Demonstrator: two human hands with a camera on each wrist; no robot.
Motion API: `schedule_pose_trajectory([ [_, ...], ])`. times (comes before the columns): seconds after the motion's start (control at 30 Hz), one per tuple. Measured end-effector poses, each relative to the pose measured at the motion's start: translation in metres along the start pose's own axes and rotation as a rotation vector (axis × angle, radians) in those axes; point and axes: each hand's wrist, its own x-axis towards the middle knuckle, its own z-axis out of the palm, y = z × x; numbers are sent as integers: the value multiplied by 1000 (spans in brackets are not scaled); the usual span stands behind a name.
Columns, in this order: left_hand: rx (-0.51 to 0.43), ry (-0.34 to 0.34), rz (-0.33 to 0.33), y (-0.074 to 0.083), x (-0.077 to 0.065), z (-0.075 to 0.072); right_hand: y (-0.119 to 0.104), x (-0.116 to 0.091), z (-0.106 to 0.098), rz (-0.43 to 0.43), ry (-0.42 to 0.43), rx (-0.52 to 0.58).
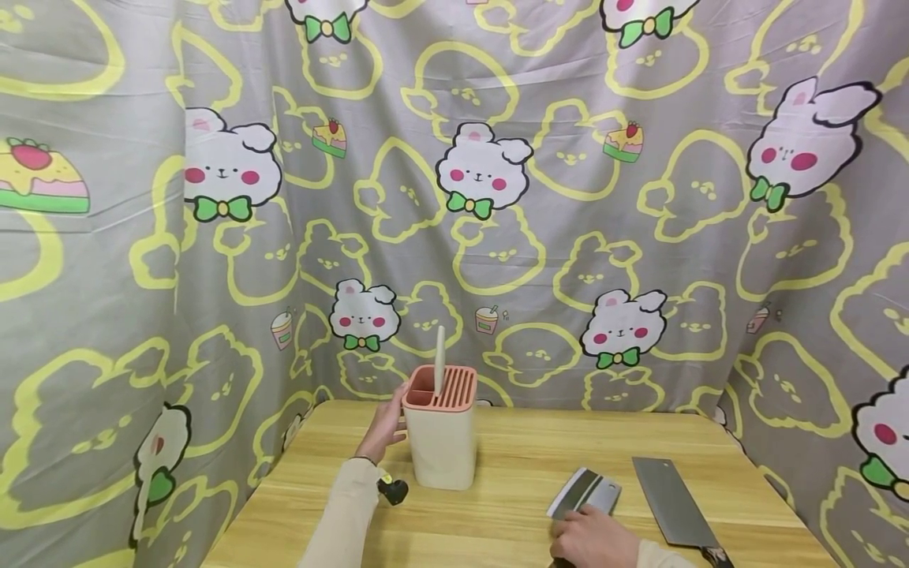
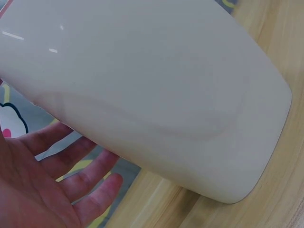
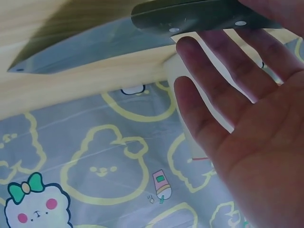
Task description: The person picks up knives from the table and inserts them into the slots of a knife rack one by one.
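Note:
A cream knife holder (image 1: 442, 446) with a slotted coral top stands upright on the table. My left hand (image 1: 386, 424) is at its left side; in the left wrist view the fingers (image 2: 90, 178) are extended, with some tips at its wall. A cream handle (image 1: 439, 359) sticks up from the holder's top. Toward the front, my right hand (image 1: 595, 540) pinches the dark riveted handle (image 3: 199, 16) of a broad-bladed kitchen knife (image 1: 584, 491) between thumb and fingers. Its blade (image 3: 90, 45) points away from the hand; part of the handle is hidden under the thumb.
A large cleaver (image 1: 671, 501) lies on the wooden table (image 1: 525, 442) to the right of my right hand, its dark handle toward the front edge. Patterned grey curtains (image 1: 497, 260) enclose the table at the back and both sides.

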Motion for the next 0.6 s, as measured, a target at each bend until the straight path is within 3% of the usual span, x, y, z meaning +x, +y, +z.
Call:
schedule_pose_trajectory([
  [0.13, -2, -1, -1, 0, 0, 0, 2, 2, -9, -18, 36, 45],
  [0.3, 4, 2, 2, -1, 0, -1, 6, 4, -21, 20, -18, 181],
  [0.6, -14, -1, 5, 2, -1, 0, 10, 10, -37, 29, -38, 242],
])
